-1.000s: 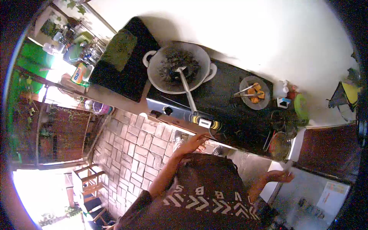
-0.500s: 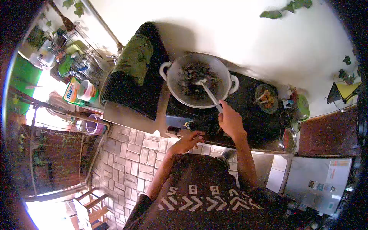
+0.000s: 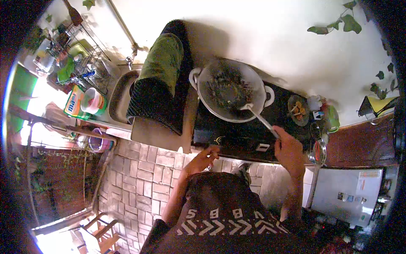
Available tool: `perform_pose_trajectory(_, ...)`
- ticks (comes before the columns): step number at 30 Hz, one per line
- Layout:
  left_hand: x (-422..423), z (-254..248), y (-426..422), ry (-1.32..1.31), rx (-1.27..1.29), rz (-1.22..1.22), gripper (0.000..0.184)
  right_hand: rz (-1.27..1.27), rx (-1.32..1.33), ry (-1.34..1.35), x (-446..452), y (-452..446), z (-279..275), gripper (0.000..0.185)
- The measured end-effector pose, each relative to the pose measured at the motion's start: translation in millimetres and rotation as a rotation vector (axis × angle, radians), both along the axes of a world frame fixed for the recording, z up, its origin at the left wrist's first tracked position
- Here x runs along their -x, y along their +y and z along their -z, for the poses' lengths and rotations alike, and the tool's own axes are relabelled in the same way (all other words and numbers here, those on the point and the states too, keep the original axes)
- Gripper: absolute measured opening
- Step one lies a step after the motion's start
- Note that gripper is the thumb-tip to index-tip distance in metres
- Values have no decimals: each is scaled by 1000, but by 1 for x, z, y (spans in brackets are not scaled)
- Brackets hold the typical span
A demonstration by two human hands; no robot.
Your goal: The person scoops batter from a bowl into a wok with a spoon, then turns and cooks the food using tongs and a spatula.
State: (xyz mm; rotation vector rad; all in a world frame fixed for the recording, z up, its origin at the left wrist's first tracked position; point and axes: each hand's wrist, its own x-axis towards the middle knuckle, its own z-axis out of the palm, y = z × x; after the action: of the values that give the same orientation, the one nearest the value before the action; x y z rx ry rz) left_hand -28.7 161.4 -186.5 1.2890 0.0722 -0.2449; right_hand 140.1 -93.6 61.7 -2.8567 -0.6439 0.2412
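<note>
My right hand point(image 3: 289, 150) is closed around the handle of a long metal spatula point(image 3: 263, 120). The spatula's head rests inside a large light-grey wok point(image 3: 206, 91) with two side handles, near the rim closest to me. Dark chopped food point(image 3: 231, 89) lies over the bottom of the wok, too blurred to name. Beneath the wok is a black stove point(image 3: 237, 137). At the stove's front edge is my left hand point(image 3: 202, 161), its fingers loosely bent and apart, with nothing visible in them.
A black textured cover with a green cloth point(image 3: 163, 63) stands left of the wok, beside a sink point(image 3: 116, 103). A dish rack point(image 3: 86, 55) is at far left. To the right sit a small plate of food point(image 3: 298, 111) and a red-lidded container point(image 3: 318, 151).
My right hand has drawn the spatula toward me and to the right, from the wok's middle to its near rim. The view has shifted slightly; my left hand stays by the stove's front edge.
</note>
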Motion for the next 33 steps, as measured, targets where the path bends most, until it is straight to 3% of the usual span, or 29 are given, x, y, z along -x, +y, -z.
perform_pose_trajectory(3, -1, 11, 5, 57, -50, 27, 43, -25, -54, -41, 4, 17, 23, 40)
perform_pose_trajectory(6, 1, -30, 14, 93, -221, 63, 43, -63, -90, -111, -9, 31, 59, 40)
perform_pose_trajectory(11, 3, -21, 17, 97, -228, 67, 42, -46, -209, -259, -39, 38, 81, 39)
perform_pose_trajectory(14, 0, -14, 7, 18, -98, 25, 43, -104, -293, -329, -53, 40, 89, 40)
perform_pose_trajectory(16, -3, -15, -1, 140, -101, 33, 43, -95, -272, -276, -50, 48, 91, 40)
perform_pose_trajectory(20, 4, -5, -3, 81, -73, 6, 43, -133, -256, -132, -26, 50, 81, 40)
perform_pose_trajectory(27, 9, -1, 12, 81, -148, -9, 38, 40, -89, -51, -1, 16, 12, 40)
perform_pose_trajectory(31, 0, 6, 6, 5, -153, -23, 37, 87, -38, -57, -4, 5, 18, 39)
perform_pose_trajectory(33, -6, 12, 3, 24, -173, -4, 37, -32, -200, -112, -7, 14, 41, 39)
